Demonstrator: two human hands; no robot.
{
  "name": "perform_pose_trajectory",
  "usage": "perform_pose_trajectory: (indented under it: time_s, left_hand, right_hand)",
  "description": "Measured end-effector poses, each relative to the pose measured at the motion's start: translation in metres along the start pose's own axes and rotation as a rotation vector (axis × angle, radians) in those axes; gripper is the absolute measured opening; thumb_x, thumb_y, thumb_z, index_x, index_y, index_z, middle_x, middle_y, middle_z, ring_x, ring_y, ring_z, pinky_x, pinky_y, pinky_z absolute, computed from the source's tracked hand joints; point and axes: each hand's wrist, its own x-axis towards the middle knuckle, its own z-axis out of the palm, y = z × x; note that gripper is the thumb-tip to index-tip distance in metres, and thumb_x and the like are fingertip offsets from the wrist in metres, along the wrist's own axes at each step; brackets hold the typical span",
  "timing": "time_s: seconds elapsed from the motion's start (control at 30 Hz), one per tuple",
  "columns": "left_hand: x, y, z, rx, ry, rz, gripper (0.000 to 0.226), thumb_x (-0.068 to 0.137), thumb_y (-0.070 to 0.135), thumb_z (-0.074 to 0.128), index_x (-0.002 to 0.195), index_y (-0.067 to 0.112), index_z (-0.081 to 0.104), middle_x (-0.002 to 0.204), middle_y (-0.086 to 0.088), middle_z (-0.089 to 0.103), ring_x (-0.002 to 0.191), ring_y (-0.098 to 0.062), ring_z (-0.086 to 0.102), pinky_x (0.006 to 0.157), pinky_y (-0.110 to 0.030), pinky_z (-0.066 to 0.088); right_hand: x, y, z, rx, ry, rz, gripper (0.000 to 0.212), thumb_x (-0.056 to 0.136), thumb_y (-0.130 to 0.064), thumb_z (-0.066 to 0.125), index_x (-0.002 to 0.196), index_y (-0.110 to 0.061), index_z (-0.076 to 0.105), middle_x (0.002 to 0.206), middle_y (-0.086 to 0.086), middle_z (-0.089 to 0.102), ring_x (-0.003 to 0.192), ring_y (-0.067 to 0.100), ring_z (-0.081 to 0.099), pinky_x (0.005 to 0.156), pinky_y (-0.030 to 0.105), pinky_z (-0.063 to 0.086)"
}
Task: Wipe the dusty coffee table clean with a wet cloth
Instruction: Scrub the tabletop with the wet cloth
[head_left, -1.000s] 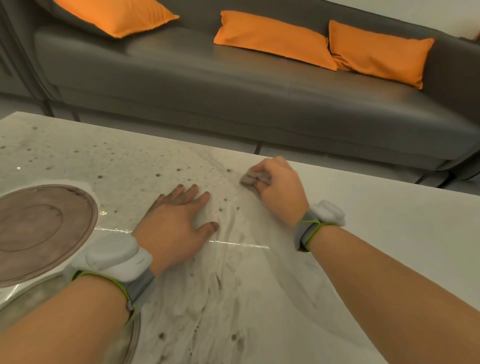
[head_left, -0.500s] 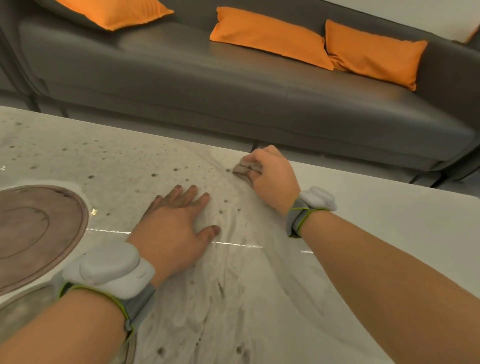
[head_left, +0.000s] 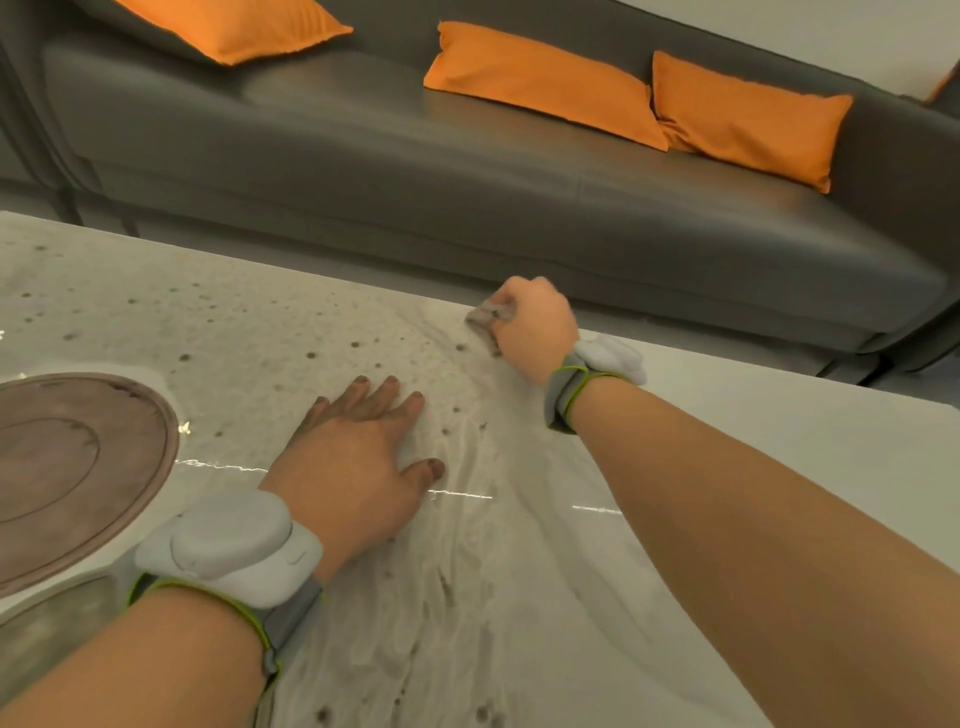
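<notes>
At the far edge of the coffee table (head_left: 779, 467), the right hand (head_left: 537, 325) is bunched into a fist around the wet cloth (head_left: 488, 314), a small grey wad peeking out from under the knuckles and pressed onto the tabletop. The left hand (head_left: 353, 457) lies flat near the middle of the table, fingers straight and spread, palm down, gripping nothing (the fingertips look dark with grime). Between the two hands and down toward the near edge, smeared streaks run through the dust; to the left, the surface is speckled with dark spots, while the right side of the table looks pale and smooth. A round brown tray (head_left: 67, 467) sits by the left edge, well apart from the cloth. Both wrists carry a white wristband device (head_left: 228, 545) on a grey strap. Beyond the far edge stands a dark grey sofa (head_left: 467, 197) with orange cushions (head_left: 540, 83) along its back.
</notes>
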Motion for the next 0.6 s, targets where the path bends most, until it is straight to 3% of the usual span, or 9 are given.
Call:
perform_pose_trajectory:
  time_s: [0.07,0.17,0.27,0.37,0.43,0.53,0.6]
  left_hand:
    - [-0.003,0.005,-0.005,0.006,-0.009,-0.014,0.071,0.09,0.061,0.038,0.152,0.036,0.013,0.16,0.013,0.005,0.148,-0.01,0.0,0.119,-0.032,0.007]
    - [-0.017,0.014,-0.014,0.042,-0.01,-0.02,0.065,0.093,0.055,0.039,0.151,0.032,0.021,0.16,0.013,0.013,0.147,-0.009,0.009,0.115,-0.03,0.02]
    - [-0.035,0.014,-0.012,0.058,-0.023,-0.008,0.059,0.095,0.051,0.036,0.15,0.03,0.026,0.158,0.011,0.019,0.146,-0.009,0.015,0.114,-0.028,0.022]
    - [-0.071,0.023,-0.013,0.06,-0.062,0.006,0.059,0.095,0.047,0.037,0.15,0.028,0.027,0.158,0.01,0.02,0.146,-0.01,0.017,0.114,-0.026,0.022]
    - [-0.099,0.03,-0.011,0.069,-0.069,0.023,0.057,0.095,0.044,0.037,0.149,0.026,0.03,0.157,0.008,0.024,0.144,-0.011,0.021,0.113,-0.024,0.023]
    - [-0.132,0.039,-0.009,0.064,-0.086,0.052,0.055,0.095,0.041,0.038,0.147,0.024,0.034,0.156,0.006,0.028,0.142,-0.012,0.026,0.113,-0.024,0.023]
    - [-0.158,0.045,-0.007,0.068,-0.124,0.045,0.057,0.096,0.041,0.038,0.149,0.023,0.03,0.158,0.004,0.024,0.144,-0.014,0.023,0.115,-0.025,0.02]
  right_hand:
    - [-0.01,-0.002,-0.013,0.043,-0.081,-0.026,0.027,0.082,-0.031,0.07,0.108,-0.023,0.067,0.115,0.009,0.061,0.107,0.029,0.058,0.086,0.028,0.043]
    - [-0.053,0.015,-0.042,0.214,-0.025,0.014,0.024,0.08,-0.025,0.073,0.104,-0.022,0.069,0.107,0.005,0.062,0.101,0.022,0.058,0.082,0.023,0.041]
    - [-0.111,0.044,-0.064,0.353,0.045,0.081,0.017,0.081,-0.026,0.074,0.097,-0.029,0.068,0.101,-0.003,0.06,0.088,0.002,0.055,0.073,0.003,0.036]
    - [-0.175,0.064,-0.096,0.406,0.02,0.122,0.022,0.08,-0.021,0.075,0.092,-0.036,0.066,0.1,-0.007,0.059,0.088,-0.009,0.054,0.074,-0.003,0.036]
    - [-0.216,0.066,-0.114,0.432,0.007,0.136,0.025,0.078,-0.016,0.075,0.091,-0.036,0.067,0.099,-0.007,0.057,0.088,-0.009,0.056,0.075,0.002,0.041]
    - [-0.264,0.061,-0.125,0.518,-0.014,0.196,0.028,0.077,-0.013,0.077,0.089,-0.036,0.067,0.098,-0.01,0.055,0.084,-0.002,0.06,0.081,0.024,0.053]
    - [-0.291,0.05,-0.131,0.574,-0.04,0.241,0.026,0.076,-0.016,0.077,0.088,-0.037,0.067,0.098,-0.011,0.059,0.083,0.001,0.063,0.079,0.027,0.054]
